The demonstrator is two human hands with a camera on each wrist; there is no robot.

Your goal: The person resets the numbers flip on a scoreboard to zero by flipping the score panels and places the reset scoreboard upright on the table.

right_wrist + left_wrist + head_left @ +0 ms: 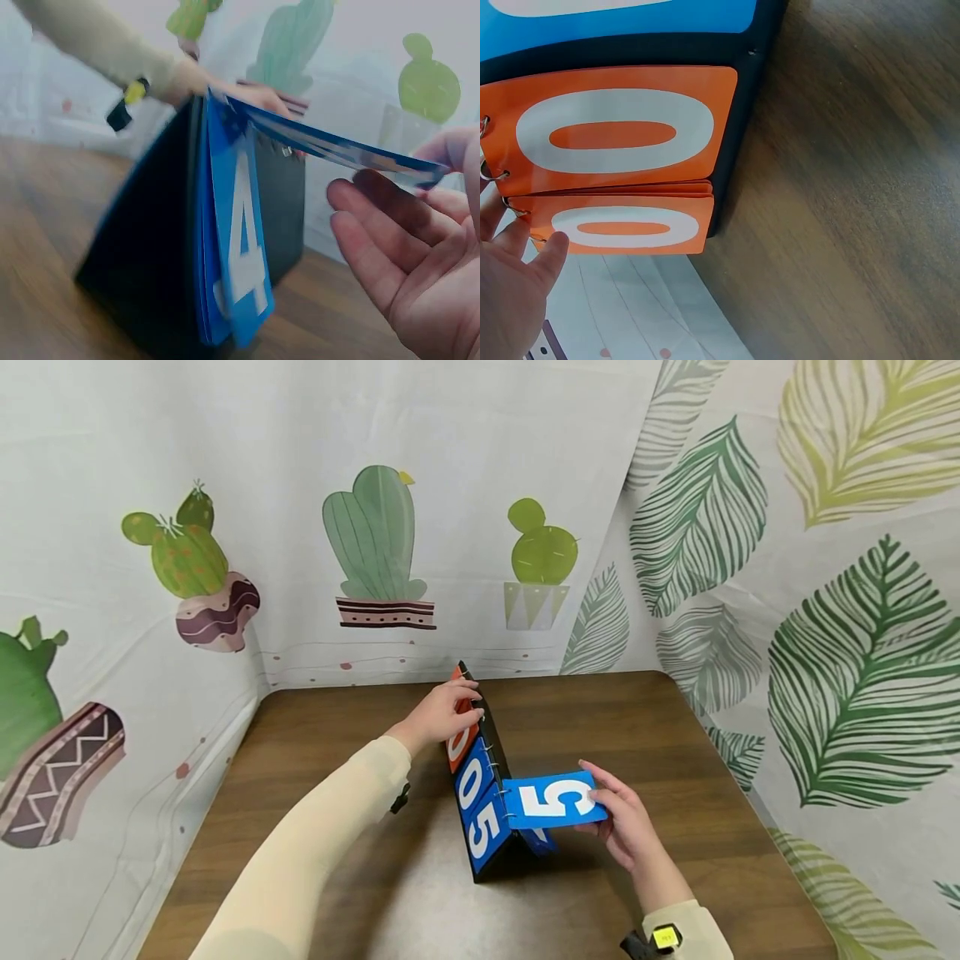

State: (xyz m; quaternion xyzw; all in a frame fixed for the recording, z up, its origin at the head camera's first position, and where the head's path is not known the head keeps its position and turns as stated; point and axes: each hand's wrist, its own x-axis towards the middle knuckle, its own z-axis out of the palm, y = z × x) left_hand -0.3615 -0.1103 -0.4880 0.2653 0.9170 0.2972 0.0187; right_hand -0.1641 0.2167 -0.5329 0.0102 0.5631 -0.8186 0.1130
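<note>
A black tent-shaped flip scoreboard (pixel 472 781) stands on the table, with number cards hung from metal rings along its ridge. My left hand (pixel 442 712) grips that ridge at the far, orange end. Close to its fingertips in the left wrist view are orange cards (pixel 694 135) showing 0. My right hand (pixel 628 827) pinches the outer edge of a blue card (pixel 555 800) marked 5, lifted nearly level off the near end and still on its rings. Below it in the right wrist view hangs a blue card with a 4 (pixel 251 259). Blue 0 and 5 cards face left.
The brown wooden table (pixel 720 877) extends on both sides of the scoreboard. Behind it hangs a white cloth (pixel 465 427) printed with cacti, and a leaf-patterned cloth (pixel 840 827) lines the right side. Each wrist wears a dark strap with a small device.
</note>
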